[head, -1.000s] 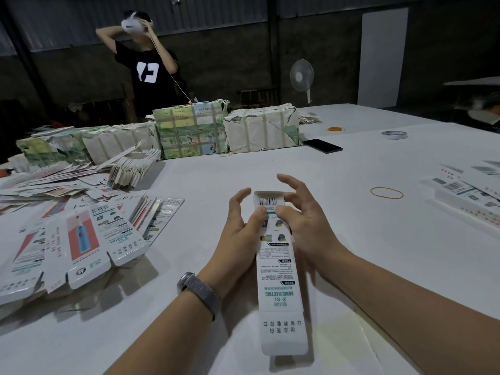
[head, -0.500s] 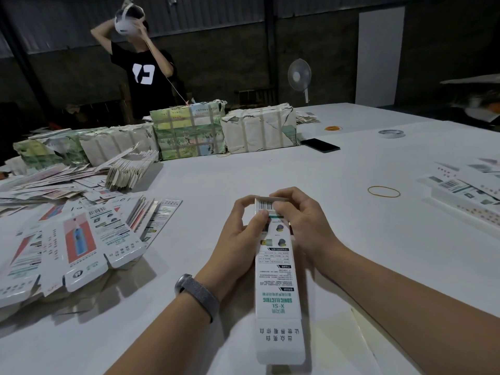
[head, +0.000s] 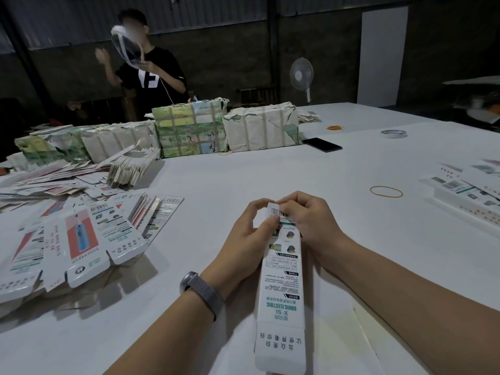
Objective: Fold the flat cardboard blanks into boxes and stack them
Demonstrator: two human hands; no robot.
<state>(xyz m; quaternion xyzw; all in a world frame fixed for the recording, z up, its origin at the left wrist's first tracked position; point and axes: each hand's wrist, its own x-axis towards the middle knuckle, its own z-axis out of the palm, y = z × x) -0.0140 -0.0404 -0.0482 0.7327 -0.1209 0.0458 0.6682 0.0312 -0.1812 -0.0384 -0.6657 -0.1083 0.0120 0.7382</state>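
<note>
Along the left edge of the worktop (head: 216, 185), flat blanks (head: 81, 236) are lying fanned in a loose heap, printed faces up, some hanging over one another. Behind them, toward the far left corner, wrapped bundles (head: 189, 128) are sitting in a row, and a person in a black shirt (head: 154, 77) is standing beyond that far edge, holding something pale up near the head. Near the middle of the near edge, the left hand (head: 249, 239), a watch (head: 201, 289) on its wrist, is curling round the left side of a long narrow box (head: 282, 290), its thumb pressing on the barcoded end. The box is lying lengthwise, its far end lifted between both hands and its near flap reaching toward the near edge. The right hand (head: 305, 220) is gripping the same far end from the right, fingers bent over the top flap at the barcode; whether the flap is tucked in cannot be told. Farther back, a dark phone (head: 322, 144) is lying just beside the right-hand bundle, with a tape roll (head: 393, 133) well apart from it toward the far right. A rubber band (head: 386, 191) is lying flat, right of the hands. Along the right edge, finished boxes (head: 470, 193) are lying stacked together.
</note>
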